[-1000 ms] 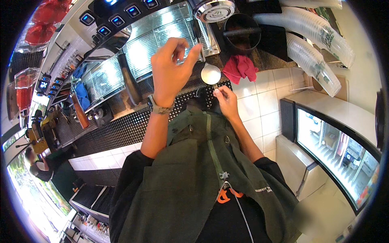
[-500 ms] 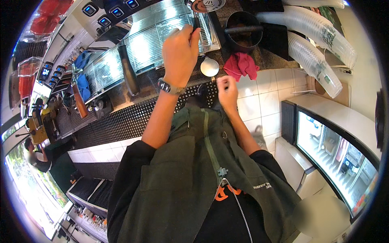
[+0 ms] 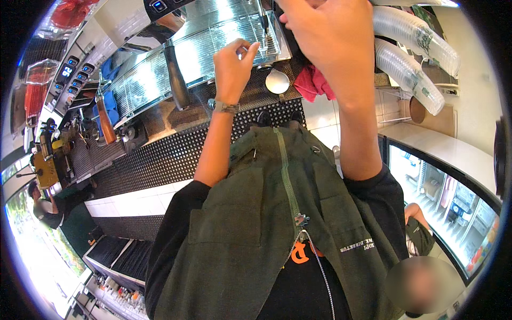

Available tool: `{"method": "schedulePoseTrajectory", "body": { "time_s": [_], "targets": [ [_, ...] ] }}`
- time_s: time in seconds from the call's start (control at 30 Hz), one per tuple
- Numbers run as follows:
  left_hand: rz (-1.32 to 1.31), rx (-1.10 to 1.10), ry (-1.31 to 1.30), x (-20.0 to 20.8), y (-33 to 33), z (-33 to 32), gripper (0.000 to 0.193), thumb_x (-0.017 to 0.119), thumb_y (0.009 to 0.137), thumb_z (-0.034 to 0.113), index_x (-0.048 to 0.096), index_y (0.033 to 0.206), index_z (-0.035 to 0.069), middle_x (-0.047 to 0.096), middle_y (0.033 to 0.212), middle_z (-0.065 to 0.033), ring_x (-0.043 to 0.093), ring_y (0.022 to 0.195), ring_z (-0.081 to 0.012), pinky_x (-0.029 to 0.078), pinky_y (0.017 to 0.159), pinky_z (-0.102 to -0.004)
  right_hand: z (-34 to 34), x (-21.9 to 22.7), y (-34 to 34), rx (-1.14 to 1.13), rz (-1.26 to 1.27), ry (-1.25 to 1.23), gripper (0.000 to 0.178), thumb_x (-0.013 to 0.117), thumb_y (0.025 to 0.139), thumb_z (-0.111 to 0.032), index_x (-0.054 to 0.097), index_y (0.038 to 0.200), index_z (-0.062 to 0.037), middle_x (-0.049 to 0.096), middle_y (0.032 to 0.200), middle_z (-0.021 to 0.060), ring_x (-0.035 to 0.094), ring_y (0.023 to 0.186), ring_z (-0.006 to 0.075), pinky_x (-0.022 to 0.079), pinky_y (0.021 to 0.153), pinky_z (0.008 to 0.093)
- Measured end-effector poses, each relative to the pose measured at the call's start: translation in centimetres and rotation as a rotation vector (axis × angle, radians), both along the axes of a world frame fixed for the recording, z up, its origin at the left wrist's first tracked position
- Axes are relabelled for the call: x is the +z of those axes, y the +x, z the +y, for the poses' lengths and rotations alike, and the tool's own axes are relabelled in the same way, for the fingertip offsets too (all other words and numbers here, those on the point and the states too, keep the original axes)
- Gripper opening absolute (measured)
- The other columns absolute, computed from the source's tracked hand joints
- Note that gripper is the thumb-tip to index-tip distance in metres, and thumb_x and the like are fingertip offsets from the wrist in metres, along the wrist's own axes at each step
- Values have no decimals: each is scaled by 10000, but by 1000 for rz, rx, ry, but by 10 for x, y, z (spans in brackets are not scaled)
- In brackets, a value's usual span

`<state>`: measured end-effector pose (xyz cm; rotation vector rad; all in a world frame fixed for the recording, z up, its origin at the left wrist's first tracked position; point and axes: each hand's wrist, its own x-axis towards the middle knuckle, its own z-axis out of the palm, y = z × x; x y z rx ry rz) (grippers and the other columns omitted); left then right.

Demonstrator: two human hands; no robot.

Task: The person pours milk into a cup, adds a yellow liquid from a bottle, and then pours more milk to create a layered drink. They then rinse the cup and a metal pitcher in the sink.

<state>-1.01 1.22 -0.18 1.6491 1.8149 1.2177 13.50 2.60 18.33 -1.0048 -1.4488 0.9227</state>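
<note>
My left hand (image 3: 233, 72), with a watch (image 3: 224, 106) on its wrist, hovers at the front edge of the metal drip tray (image 3: 200, 50). Its fingers are loosely curled, the thumb stands apart, and nothing shows between them. A slim black-and-chrome part (image 3: 264, 20) lies just beyond it. My right hand (image 3: 328, 34) is raised large at the top edge. Its fingers curl away and are partly cut off, so anything in them is hidden. Below it is a crumpled red cloth (image 3: 311, 84). A round silver disc (image 3: 277, 81) sits at the counter edge between my hands.
Black (image 3: 176, 80) and wooden (image 3: 105, 120) handles jut over the counter at left. Stacked clear plastic cups (image 3: 410, 80) lean at right, above a lit display fridge (image 3: 426, 186). One person (image 3: 48, 210) is at far left, another (image 3: 418, 234) at lower right.
My left hand has let go of the black handle of a round, coffee-filled portafilter and moved down slightly. My right hand has risen to the top edge, covering the dark round container.
</note>
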Motion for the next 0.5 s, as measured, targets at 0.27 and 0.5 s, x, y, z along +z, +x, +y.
{"method": "schedulePoseTrajectory", "body": {
  "time_s": [0.27,0.5],
  "targets": [
    [-61,54,-39,5,-20,-16,246,678,859,199,643,775,-29,590,600,-30,489,540,-67,404,512,-253,-6,-5,-7,-348,-701,642,304,685,678,-18,575,952,-89,497,781,117,555,680,288,436,581,381],
    [-113,45,14,7,-16,-17,224,686,835,183,641,741,-15,543,554,-49,422,485,-104,351,475,-278,-4,-5,-9,-188,-478,479,342,680,668,-9,604,984,-113,463,820,124,552,721,287,446,613,387]
  ]
}}
